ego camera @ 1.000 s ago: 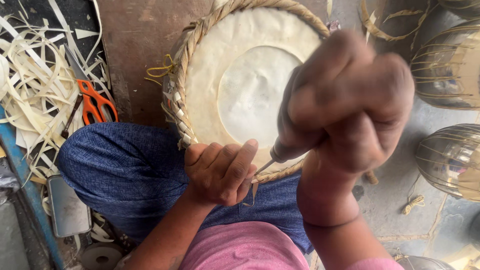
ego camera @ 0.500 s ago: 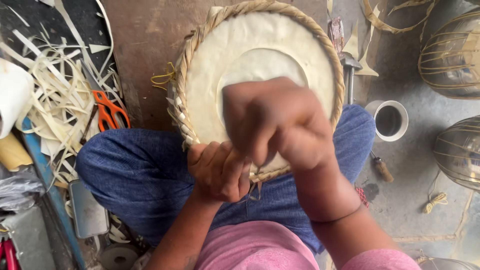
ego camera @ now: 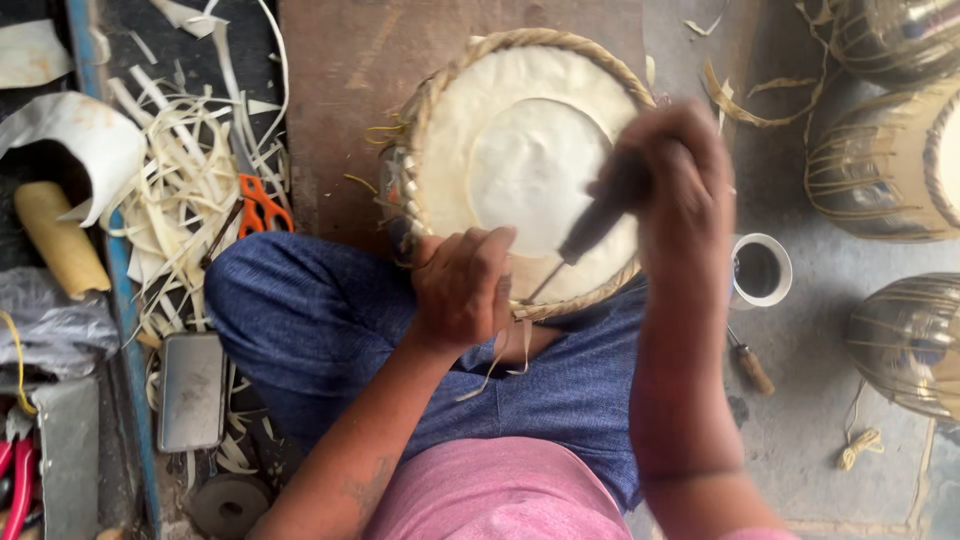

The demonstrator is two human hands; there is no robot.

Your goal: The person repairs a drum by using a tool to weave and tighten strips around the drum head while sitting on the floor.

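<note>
Strips of pale hide litter the floor at far left, with orange-handled scissors among them. Right of these, the left hand is closed on the near rim of a drum head resting on the person's lap. The right hand is clamped around a dark-handled awl, tip at that rim. A white cup stands just beyond.

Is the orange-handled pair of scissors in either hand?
No: the scissors lie among pale strips on the floor, while the right hand grips an awl.
</note>
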